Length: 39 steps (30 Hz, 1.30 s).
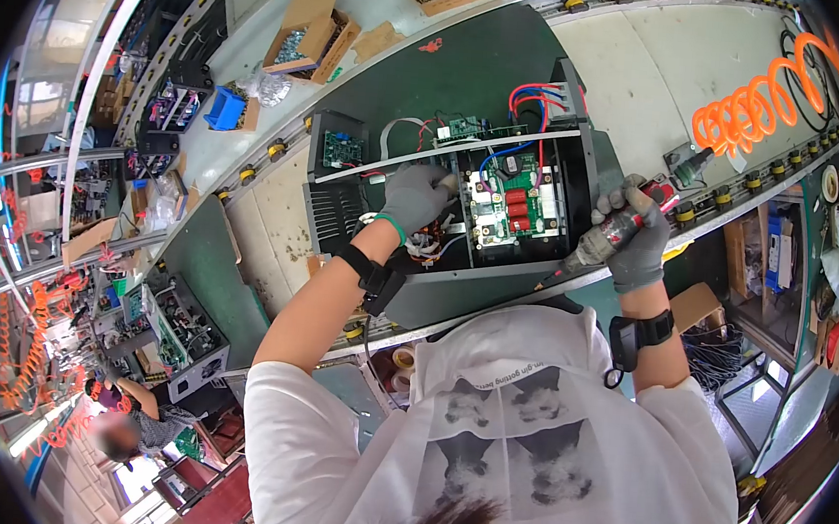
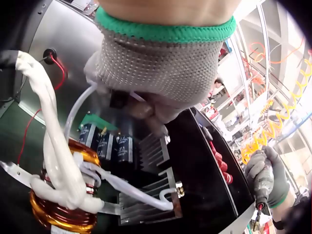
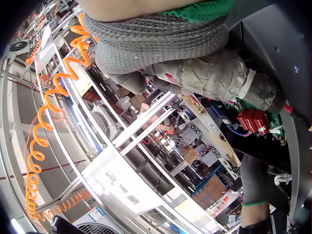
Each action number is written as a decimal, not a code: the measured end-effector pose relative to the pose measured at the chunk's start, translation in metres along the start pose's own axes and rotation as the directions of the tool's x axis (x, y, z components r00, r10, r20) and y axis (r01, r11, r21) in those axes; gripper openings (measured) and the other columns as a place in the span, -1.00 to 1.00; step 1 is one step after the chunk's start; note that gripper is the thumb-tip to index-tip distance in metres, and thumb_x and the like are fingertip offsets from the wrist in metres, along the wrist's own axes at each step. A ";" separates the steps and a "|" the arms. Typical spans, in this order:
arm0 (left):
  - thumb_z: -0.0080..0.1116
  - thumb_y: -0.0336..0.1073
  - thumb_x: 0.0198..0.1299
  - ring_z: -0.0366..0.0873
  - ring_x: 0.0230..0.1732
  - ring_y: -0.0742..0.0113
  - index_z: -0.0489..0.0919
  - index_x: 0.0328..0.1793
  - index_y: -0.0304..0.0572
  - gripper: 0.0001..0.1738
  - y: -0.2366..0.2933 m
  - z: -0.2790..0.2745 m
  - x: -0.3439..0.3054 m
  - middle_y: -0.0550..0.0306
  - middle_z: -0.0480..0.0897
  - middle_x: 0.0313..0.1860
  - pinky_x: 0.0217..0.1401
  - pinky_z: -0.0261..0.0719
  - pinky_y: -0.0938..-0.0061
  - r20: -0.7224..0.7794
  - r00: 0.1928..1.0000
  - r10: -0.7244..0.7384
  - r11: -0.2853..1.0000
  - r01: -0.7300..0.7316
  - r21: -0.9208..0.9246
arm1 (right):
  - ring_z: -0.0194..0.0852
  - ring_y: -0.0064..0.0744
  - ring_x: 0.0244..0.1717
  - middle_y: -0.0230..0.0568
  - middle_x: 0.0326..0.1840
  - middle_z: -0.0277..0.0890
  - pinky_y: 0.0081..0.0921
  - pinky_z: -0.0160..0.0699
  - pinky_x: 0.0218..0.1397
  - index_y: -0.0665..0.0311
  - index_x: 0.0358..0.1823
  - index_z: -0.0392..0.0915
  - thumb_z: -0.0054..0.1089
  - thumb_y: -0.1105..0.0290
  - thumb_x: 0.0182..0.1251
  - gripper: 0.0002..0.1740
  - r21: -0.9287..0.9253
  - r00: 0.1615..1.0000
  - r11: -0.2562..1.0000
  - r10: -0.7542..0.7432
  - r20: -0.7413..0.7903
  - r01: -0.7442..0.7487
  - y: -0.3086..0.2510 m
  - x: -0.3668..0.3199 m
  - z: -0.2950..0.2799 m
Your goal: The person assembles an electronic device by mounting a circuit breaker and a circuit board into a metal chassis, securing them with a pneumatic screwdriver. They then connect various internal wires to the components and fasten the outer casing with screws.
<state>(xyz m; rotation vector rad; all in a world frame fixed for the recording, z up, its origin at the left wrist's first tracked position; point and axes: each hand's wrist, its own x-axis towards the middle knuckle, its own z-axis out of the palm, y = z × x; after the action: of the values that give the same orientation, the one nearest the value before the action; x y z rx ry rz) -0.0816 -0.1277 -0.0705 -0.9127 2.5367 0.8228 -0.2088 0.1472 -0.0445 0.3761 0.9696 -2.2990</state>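
An open black chassis sits on the green bench near its front edge, with a board showing inside. The gloved left hand reaches into the chassis' left half. Its fingers are curled down among white-sleeved wires above a copper coil; whether they pinch anything, I cannot tell. The right hand has its fingers wrapped tight round a taped driver at the chassis' right side, with the bit slanting toward the chassis' front edge.
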 end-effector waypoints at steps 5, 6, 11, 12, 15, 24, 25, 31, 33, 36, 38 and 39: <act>0.18 -0.23 0.19 0.56 -0.34 0.31 0.65 -0.18 -0.30 -0.75 -0.026 -0.003 0.006 0.00 0.65 -0.43 -0.22 0.48 0.46 0.077 0.976 0.203 0.899 -0.155 -0.409 | 0.34 -0.34 -0.42 -0.27 -0.48 0.31 -0.40 0.44 -0.35 0.23 -0.29 0.37 0.13 0.40 0.10 -0.82 -0.008 0.999 1.000 -0.010 0.037 0.010 0.000 -0.002 0.001; 0.16 -0.27 0.20 0.54 -0.35 0.33 0.64 -0.22 -0.32 -0.77 -0.022 -0.005 0.002 0.01 0.64 -0.43 -0.23 0.47 0.45 0.021 0.974 0.227 0.902 -0.202 -0.381 | 0.34 -0.34 -0.42 -0.27 -0.48 0.31 -0.40 0.44 -0.35 0.23 -0.29 0.37 0.13 0.40 0.10 -0.82 -0.009 0.999 1.000 -0.010 0.037 0.010 0.000 -0.002 0.001; 0.17 -0.37 0.13 0.55 -0.38 0.26 0.63 -0.29 -0.34 -0.85 -0.017 0.006 0.000 -0.01 0.64 -0.43 -0.24 0.48 0.41 -0.080 0.965 0.248 0.903 -0.261 -0.343 | 0.34 -0.34 -0.41 -0.27 -0.47 0.30 -0.41 0.43 -0.34 0.22 -0.26 0.36 0.12 0.40 0.11 -0.81 -0.018 1.000 1.000 -0.003 0.015 0.004 0.000 -0.003 0.003; 0.17 -0.32 0.09 0.58 -0.32 0.13 0.66 -0.31 -0.24 -0.85 -0.015 0.008 0.001 -0.05 0.65 -0.36 -0.22 0.51 0.36 -0.062 0.972 0.225 0.943 -0.233 -0.236 | 0.34 -0.34 -0.41 -0.27 -0.47 0.30 -0.41 0.43 -0.34 0.22 -0.26 0.36 0.12 0.40 0.11 -0.81 -0.021 1.000 1.000 -0.002 0.014 0.002 0.001 -0.003 0.003; 0.16 -0.31 0.00 0.60 -0.34 -0.03 0.68 -0.40 -0.12 -0.88 -0.003 0.012 -0.006 -0.08 0.64 -0.37 -0.26 0.54 0.28 -0.137 0.959 0.249 0.962 -0.262 -0.080 | 0.34 -0.34 -0.41 -0.27 -0.47 0.30 -0.41 0.43 -0.33 0.22 -0.25 0.36 0.12 0.40 0.11 -0.81 -0.014 1.000 1.000 -0.010 0.022 0.010 0.001 -0.003 0.003; 0.04 -0.34 0.07 0.46 -0.25 -0.13 0.57 -0.27 -0.23 -0.83 -0.012 0.007 -0.010 -0.08 0.58 -0.32 -0.14 0.42 0.11 -0.193 0.838 0.511 0.854 -0.469 0.226 | 0.34 -0.34 -0.41 -0.28 -0.48 0.30 -0.41 0.44 -0.33 0.23 -0.27 0.37 0.11 0.39 0.12 -0.83 -0.007 0.999 0.999 -0.033 0.028 0.033 0.002 -0.003 0.004; 0.01 -0.29 0.13 0.46 -0.15 -0.12 0.59 -0.17 -0.15 -0.79 -0.015 -0.003 -0.013 -0.06 0.59 -0.26 -0.09 0.44 0.14 -0.119 0.861 0.495 0.855 -0.458 0.242 | 0.34 -0.34 -0.41 -0.28 -0.48 0.30 -0.41 0.44 -0.33 0.23 -0.27 0.37 0.11 0.39 0.12 -0.83 -0.015 0.999 0.999 -0.032 0.028 0.032 0.002 -0.003 0.004; 0.00 -0.27 0.23 0.52 -0.15 -0.15 0.57 -0.14 -0.19 -0.79 -0.022 -0.011 -0.026 -0.10 0.59 -0.24 -0.10 0.48 0.13 -0.100 0.894 0.436 0.897 -0.425 0.119 | 0.34 -0.34 -0.40 -0.28 -0.48 0.30 -0.42 0.45 -0.34 0.23 -0.27 0.36 0.11 0.39 0.12 -0.82 -0.018 1.000 1.000 -0.024 0.005 0.024 0.003 -0.003 0.004; 0.00 -0.26 0.24 0.54 -0.13 -0.14 0.57 -0.12 -0.18 -0.79 -0.016 -0.006 -0.024 -0.09 0.60 -0.21 -0.09 0.49 0.14 -0.057 0.927 0.370 0.928 -0.372 -0.033 | 0.34 -0.34 -0.40 -0.28 -0.47 0.30 -0.42 0.44 -0.33 0.23 -0.27 0.36 0.11 0.40 0.11 -0.82 -0.027 1.000 0.999 -0.024 -0.002 0.024 0.003 -0.002 0.004; 0.01 -0.29 0.23 0.55 -0.12 -0.13 0.57 -0.11 -0.21 -0.79 -0.005 -0.003 -0.021 -0.10 0.60 -0.20 -0.08 0.50 0.16 0.044 0.943 0.330 0.935 -0.333 0.120 | 0.33 -0.34 -0.39 -0.28 -0.47 0.29 -0.42 0.44 -0.33 0.22 -0.26 0.35 0.09 0.39 0.12 -0.82 -0.021 1.000 0.999 -0.024 0.020 0.024 0.003 -0.002 0.004; 0.02 -0.32 0.19 0.56 -0.15 -0.14 0.57 -0.16 -0.22 -0.81 -0.007 0.004 -0.018 -0.14 0.59 -0.21 -0.09 0.52 0.15 0.032 0.919 0.393 0.897 -0.391 0.204 | 0.33 -0.34 -0.39 -0.27 -0.46 0.28 -0.42 0.43 -0.32 0.23 -0.26 0.35 0.08 0.39 0.12 -0.82 -0.020 0.999 0.999 -0.032 0.038 0.033 0.004 -0.002 0.001; 0.02 -0.32 0.19 0.56 -0.15 -0.14 0.57 -0.16 -0.22 -0.81 -0.007 0.007 -0.017 -0.14 0.59 -0.21 -0.09 0.52 0.15 0.034 0.919 0.393 0.898 -0.391 0.203 | 0.33 -0.34 -0.39 -0.27 -0.46 0.28 -0.42 0.43 -0.32 0.23 -0.26 0.35 0.08 0.39 0.12 -0.82 -0.021 0.999 0.999 -0.031 0.036 0.032 0.005 -0.003 0.002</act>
<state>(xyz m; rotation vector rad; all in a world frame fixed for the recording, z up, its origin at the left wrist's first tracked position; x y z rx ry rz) -0.0637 -0.1199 -0.0714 -0.3405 2.7918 0.6398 -0.2037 0.1446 -0.0443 0.3124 0.9880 -2.3140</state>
